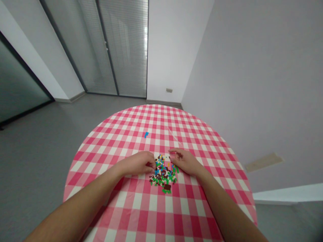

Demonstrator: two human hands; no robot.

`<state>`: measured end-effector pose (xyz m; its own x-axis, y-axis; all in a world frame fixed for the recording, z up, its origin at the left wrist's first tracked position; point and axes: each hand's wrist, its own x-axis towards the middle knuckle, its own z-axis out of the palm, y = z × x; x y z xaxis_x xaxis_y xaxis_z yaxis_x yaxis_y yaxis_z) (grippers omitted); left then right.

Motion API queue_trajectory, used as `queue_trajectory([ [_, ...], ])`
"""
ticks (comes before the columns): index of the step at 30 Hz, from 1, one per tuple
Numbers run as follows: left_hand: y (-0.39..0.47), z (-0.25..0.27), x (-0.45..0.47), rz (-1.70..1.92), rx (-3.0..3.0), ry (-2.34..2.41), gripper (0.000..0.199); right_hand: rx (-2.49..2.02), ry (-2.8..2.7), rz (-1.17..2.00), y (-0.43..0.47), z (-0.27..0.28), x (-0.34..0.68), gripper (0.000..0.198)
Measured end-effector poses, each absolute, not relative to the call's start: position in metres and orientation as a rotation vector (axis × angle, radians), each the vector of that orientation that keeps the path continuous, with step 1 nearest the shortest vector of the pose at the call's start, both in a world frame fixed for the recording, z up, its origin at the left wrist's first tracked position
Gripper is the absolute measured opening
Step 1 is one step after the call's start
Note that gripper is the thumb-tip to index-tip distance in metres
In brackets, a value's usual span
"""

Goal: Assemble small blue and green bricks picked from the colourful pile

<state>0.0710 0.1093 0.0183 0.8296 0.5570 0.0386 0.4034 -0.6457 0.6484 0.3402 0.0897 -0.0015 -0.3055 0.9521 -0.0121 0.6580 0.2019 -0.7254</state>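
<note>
A loose pile of small toy building bricks (161, 174) in blue, green, brown, white and yellow lies on the checked tablecloth (156, 215). My left hand (141, 163) rests at the pile's left edge, its fingers curled together and touching the bricks. Whatever those fingers hold, if anything, is hidden. At the upper right of the pile is my right hand (186, 162), its index finger stretched out and its thumb apart from it, close to the bricks. A larger dark brown brick (167, 187) lies at the near edge of the pile.
A small blue piece made of joined bricks (146, 134) lies apart, farther back on the round table. Behind the table are a glass partition (123, 50) with blinds and a white wall (174, 50) with a socket. Another wall (264, 84) stands along the right.
</note>
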Motion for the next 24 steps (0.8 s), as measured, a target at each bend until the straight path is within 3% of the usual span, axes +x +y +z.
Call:
queue_trajectory([
  [11,0.151,-0.01,0.054,0.71,2.196,1.428,0.019,-1.49,-2.046,0.891,0.09,-0.003,0.341,0.041],
  [24,0.155,-0.014,0.059,0.778,2.113,1.573,0.015,-1.493,-2.053,0.879,0.09,-0.001,0.341,0.04],
])
